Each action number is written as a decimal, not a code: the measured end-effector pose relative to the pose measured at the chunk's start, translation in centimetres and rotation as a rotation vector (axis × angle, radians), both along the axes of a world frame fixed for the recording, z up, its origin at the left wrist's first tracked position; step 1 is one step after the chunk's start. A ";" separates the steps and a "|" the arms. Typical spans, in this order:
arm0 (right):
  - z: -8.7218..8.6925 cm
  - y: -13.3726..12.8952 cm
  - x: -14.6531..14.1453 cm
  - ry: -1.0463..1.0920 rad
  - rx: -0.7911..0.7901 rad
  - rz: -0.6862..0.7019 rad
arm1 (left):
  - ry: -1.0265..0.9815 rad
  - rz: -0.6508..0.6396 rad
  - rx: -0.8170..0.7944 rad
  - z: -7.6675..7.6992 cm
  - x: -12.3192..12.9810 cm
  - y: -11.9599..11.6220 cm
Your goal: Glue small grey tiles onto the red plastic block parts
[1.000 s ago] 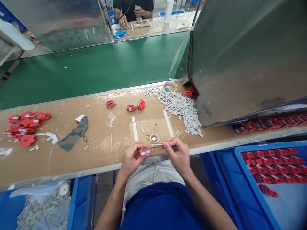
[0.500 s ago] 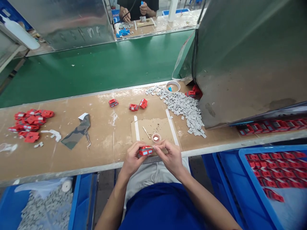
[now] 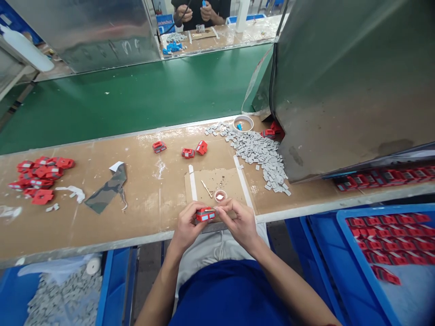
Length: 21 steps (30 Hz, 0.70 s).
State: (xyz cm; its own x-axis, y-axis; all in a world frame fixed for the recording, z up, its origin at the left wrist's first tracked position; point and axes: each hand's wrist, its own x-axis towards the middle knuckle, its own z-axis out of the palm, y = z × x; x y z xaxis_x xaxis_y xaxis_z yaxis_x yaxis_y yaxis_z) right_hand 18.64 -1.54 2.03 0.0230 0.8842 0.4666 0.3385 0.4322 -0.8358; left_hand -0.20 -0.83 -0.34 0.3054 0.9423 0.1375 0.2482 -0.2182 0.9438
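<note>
At the table's front edge, my left hand [image 3: 186,222] is closed round a red toy vehicle part [image 3: 205,214] with pale blue windows and a grey band. My right hand [image 3: 239,222] pinches a thin pale stick [image 3: 211,209], its end against the top of the red part. Just beyond the hands stands a small round cup [image 3: 220,196] with something white in it. Another thin stick [image 3: 206,189] lies beside the cup on a taped-down cardboard sheet [image 3: 200,176].
Grey flat pieces [image 3: 258,151] lie heaped at right, near a tape roll [image 3: 243,123]. Red parts [image 3: 42,172] are piled at left, beside a camouflage cloth [image 3: 108,189]. A blue crate [image 3: 343,222] holds rows of red parts. Across the green belt [image 3: 142,97] a person [image 3: 200,13] works.
The view has shifted slightly. Both my hands keep nearly the same pose at the red part. Across the belt, the person's hand has lifted from the table.
</note>
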 end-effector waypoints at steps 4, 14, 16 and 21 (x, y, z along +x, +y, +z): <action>0.2 0.0 0.1 -0.020 0.014 -0.021 | 0.002 0.001 -0.010 0.0 0.0 0.1; 0.7 0.7 3.6 -0.003 -0.020 -0.249 | -0.033 0.002 -0.092 -0.1 -0.1 -0.1; -0.1 0.9 3.8 -0.052 -0.018 -0.230 | -0.040 -0.003 -0.099 -0.1 -0.1 0.0; -1.4 1.2 3.5 -0.205 -0.067 -0.020 | -0.036 0.000 -0.095 -0.3 -0.2 0.1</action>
State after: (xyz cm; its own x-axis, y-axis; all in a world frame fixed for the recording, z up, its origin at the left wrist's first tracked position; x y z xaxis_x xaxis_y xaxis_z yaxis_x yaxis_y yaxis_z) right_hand 22.18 -0.35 0.61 -0.0482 0.9139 0.4031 0.5124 0.3690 -0.7754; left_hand -0.37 -0.76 -0.60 0.3017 0.9516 0.0583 0.2135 -0.1270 0.9686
